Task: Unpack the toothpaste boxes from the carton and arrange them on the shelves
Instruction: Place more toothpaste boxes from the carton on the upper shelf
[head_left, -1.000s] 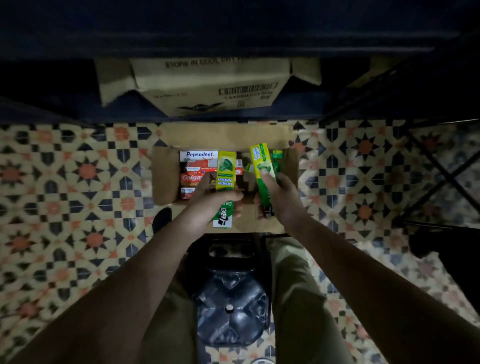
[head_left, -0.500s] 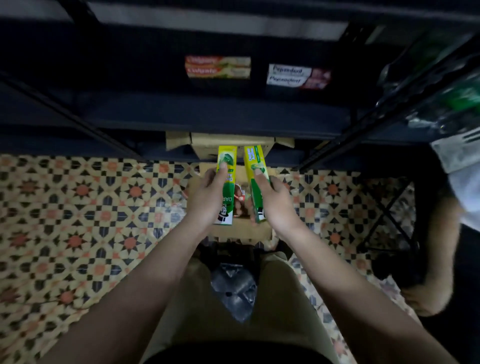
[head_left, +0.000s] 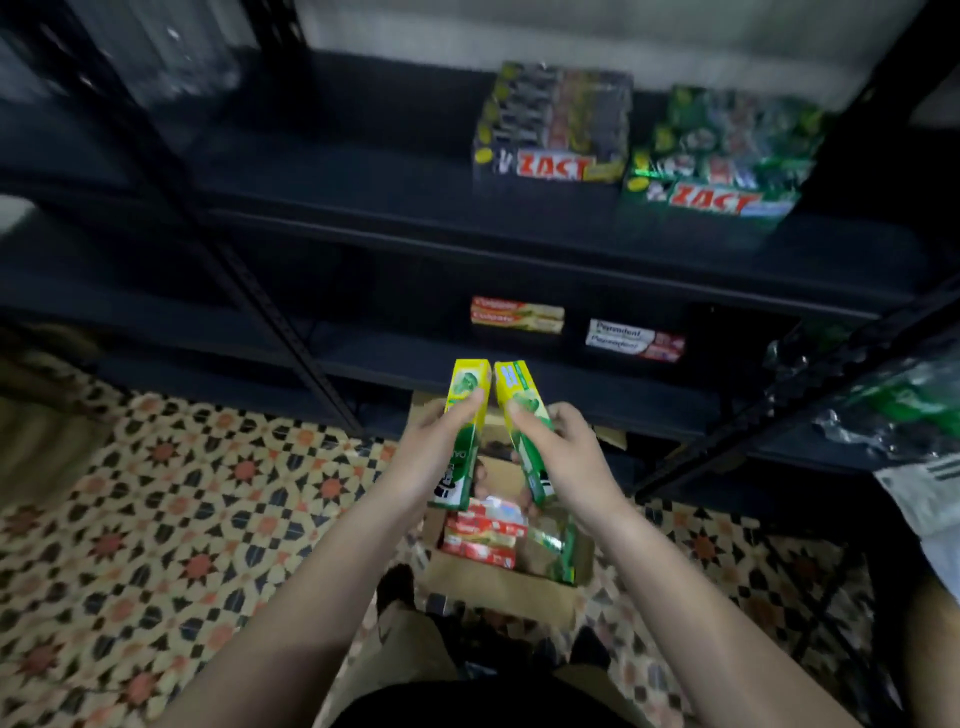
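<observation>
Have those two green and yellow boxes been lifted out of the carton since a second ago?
Yes. Both green and yellow boxes rose from inside the carton; their tops now reach up against the lower shelf edge.

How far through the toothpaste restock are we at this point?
Early on. Done: a small Colgate stack and a Pepsodent stack sit on the lower shelf. In hand: the left hand and right hand each grip a green-yellow box, left box, right box, raised toward that shelf. Left: the carton on the floor holds more red and green boxes.
</observation>
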